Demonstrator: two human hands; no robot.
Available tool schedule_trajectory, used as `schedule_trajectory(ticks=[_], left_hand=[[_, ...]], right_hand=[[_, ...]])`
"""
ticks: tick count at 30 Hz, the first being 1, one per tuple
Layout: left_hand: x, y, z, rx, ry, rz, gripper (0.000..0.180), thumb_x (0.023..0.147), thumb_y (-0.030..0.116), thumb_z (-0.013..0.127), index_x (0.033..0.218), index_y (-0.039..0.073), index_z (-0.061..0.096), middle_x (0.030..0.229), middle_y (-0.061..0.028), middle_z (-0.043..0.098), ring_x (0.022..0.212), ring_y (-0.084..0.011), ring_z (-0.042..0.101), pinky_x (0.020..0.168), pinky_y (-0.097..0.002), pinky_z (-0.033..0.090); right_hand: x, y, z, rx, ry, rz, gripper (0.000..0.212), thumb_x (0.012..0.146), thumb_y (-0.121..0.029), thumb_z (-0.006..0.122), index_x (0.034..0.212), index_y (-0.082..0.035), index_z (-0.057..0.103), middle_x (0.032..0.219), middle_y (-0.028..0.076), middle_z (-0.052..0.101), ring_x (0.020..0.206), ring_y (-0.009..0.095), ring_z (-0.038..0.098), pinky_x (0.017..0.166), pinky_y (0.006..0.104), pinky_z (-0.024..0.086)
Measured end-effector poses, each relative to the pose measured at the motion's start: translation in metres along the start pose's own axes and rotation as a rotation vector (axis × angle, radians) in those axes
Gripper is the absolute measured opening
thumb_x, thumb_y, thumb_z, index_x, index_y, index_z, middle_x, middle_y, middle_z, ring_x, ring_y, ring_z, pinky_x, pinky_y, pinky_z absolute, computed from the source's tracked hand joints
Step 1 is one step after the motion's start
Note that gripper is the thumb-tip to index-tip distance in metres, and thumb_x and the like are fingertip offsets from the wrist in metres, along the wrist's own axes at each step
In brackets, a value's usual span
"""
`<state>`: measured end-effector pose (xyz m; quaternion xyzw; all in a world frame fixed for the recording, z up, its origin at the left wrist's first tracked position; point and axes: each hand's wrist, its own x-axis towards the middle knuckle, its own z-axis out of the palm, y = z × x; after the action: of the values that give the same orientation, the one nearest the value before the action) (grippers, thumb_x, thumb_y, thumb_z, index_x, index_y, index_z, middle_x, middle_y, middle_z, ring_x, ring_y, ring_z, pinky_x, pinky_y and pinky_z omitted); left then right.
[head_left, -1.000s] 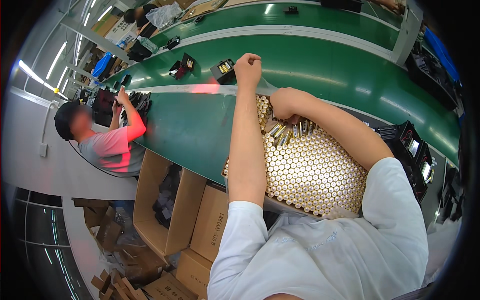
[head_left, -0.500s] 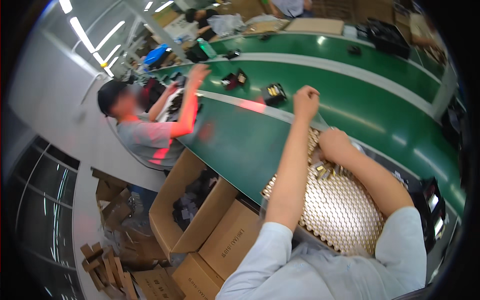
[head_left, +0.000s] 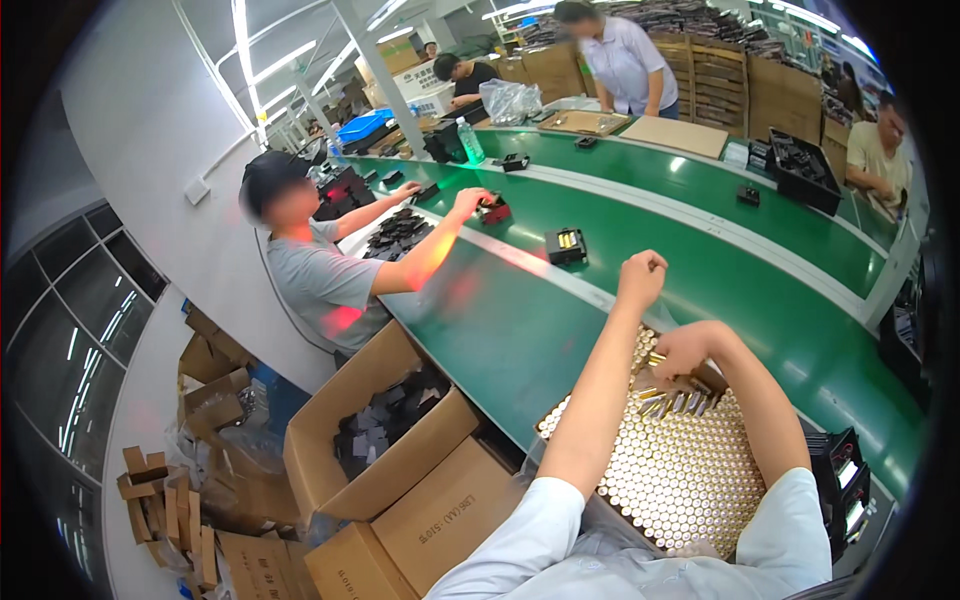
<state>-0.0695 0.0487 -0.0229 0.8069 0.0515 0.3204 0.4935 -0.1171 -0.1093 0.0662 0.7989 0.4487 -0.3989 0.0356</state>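
Note:
A box of AA batteries, most standing on end in tight rows, lies in front of me at the belt's near side. My right hand reaches down into its far part, fingertips closed on batteries. Several loose batteries lie on their sides by those fingers. Above the belt's edge, past the box, my left hand is raised with its fingers curled in; whatever it holds is hidden. Left of that hand, a black case with batteries in it sits on the green belt.
At the left, a co-worker handles a red-and-black case on the belt, beside a pile of black parts. An open carton of dark pieces stands left of me. Black cases are by my right elbow. A black crate stands across.
The view has tilted, showing more of the room's far side. The co-worker's raised hand has come down to the red-and-black case. My right hand stays among the batteries; my left stays raised.

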Motion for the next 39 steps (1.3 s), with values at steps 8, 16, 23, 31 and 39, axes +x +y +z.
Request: schedule_trajectory(ticks=[8,16,23,31,39], left_hand=[[0.004,-0.005,0.011,0.072,-0.107,0.116,0.016,0.074,0.004,0.061,0.087,0.002,0.069,0.074,-0.0105,0.069,0.063,-0.021,0.062,0.059,-0.0317,0.05],[0.011,-0.017,0.011,-0.005,-0.205,-0.093,0.024,0.077,0.0,0.056,0.096,0.004,0.069,0.075,-0.0073,0.068,0.067,-0.0183,0.061,0.063,-0.0299,0.05],[0.009,-0.031,0.015,-0.167,-0.292,0.019,0.028,0.079,-0.004,0.051,0.101,0.002,0.067,0.085,-0.0098,0.069,0.075,-0.0186,0.062,0.07,-0.0276,0.05],[0.001,-0.016,0.011,-0.122,-0.271,-0.046,0.03,0.08,-0.007,0.047,0.1,0.001,0.067,0.087,-0.0102,0.069,0.076,-0.0189,0.061,0.072,-0.0276,0.05],[0.002,-0.021,0.011,-0.072,-0.261,-0.09,0.025,0.081,-0.005,0.048,0.097,0.0,0.067,0.081,-0.0096,0.068,0.072,-0.0185,0.061,0.067,-0.0286,0.05]], right_hand=[[0.072,0.098,-0.015,1.602,0.219,-0.706,0.026,0.093,-0.031,0.05,0.085,-0.008,0.059,0.054,0.003,0.046,0.046,0.012,0.038,0.042,0.0243,0.026],[0.106,0.115,0.005,1.847,0.378,-0.497,0.026,0.095,-0.036,0.053,0.087,-0.012,0.061,0.062,0.004,0.056,0.049,0.013,0.047,0.043,0.0243,0.036],[0.104,0.105,0.004,1.747,0.535,-0.369,0.024,0.094,-0.034,0.055,0.09,-0.011,0.062,0.06,0.006,0.058,0.045,0.014,0.049,0.042,0.0229,0.04],[0.089,0.089,0.006,1.216,0.918,-0.247,0.032,0.094,-0.033,0.054,0.078,-0.007,0.064,0.057,0.005,0.059,0.044,0.015,0.051,0.043,0.0247,0.041],[0.089,0.088,0.008,0.96,1.048,-0.194,0.039,0.094,-0.032,0.052,0.069,-0.005,0.064,0.056,0.005,0.06,0.044,0.016,0.051,0.045,0.0269,0.041]])
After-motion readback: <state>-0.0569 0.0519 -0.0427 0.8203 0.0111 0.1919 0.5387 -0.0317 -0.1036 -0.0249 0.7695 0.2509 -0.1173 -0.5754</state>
